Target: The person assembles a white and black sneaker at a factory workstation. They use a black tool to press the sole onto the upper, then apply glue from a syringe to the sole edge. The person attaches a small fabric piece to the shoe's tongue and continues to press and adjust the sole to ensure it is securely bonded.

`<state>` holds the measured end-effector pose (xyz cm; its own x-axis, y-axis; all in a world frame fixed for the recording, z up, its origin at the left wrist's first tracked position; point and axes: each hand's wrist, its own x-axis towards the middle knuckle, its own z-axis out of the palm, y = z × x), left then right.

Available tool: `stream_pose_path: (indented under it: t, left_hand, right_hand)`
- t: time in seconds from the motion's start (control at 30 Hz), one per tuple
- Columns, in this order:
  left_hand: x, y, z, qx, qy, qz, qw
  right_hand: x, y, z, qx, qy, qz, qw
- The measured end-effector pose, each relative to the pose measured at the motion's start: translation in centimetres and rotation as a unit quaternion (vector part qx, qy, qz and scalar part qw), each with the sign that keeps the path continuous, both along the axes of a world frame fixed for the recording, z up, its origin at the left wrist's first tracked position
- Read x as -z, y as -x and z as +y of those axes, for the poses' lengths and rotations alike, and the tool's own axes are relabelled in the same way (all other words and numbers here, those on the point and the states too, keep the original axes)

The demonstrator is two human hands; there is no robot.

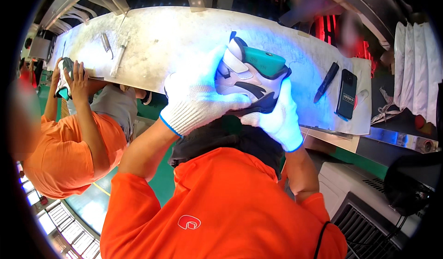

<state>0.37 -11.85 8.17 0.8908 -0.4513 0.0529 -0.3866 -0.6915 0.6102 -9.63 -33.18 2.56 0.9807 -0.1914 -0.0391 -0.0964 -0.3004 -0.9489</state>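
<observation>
Head view: both my hands grip the shoe (251, 76) above the counter (161, 37); left hand (198, 97) over its side, right hand (277, 118) under, long axis running left-right.

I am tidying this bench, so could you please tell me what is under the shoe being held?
Under the shoe lies the pale worktable, lit bluish. The gloved left hand and right hand cover the shoe's lower side, so the spot directly beneath cannot be seen.
</observation>
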Motion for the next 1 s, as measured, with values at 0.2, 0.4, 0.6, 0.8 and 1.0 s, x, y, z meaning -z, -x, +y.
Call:
stream_pose_path:
  t: [0.2, 0.4, 0.6, 0.8, 1.0]
  left_hand:
    - [0.6, -2.0, 2.7, 0.034, 0.22, 0.163, 0.961]
    - [1.1, -3.4, 11.3, -0.063, 0.264, 0.041, 0.962]
    - [-1.3, -1.5, 4.8, 0.155, 0.013, -0.142, 0.978]
    - [3.5, 3.4, 3.1, 0.197, 0.164, -0.326, 0.91]
    - [6.5, 8.9, 6.8, 0.152, 0.388, -0.165, 0.894]
  right_hand:
    - [1.4, -0.7, 1.7, 0.054, -0.062, -0.039, 0.996]
    - [0.7, -0.7, 1.3, 0.054, -0.089, -0.001, 0.995]
    - [1.7, -0.2, 2.4, 0.037, -0.13, -0.053, 0.989]
    - [3.6, 0.8, 2.1, 0.122, -0.094, -0.015, 0.988]
    - [2.8, 1.7, 2.8, 0.108, -0.087, -0.02, 0.99]
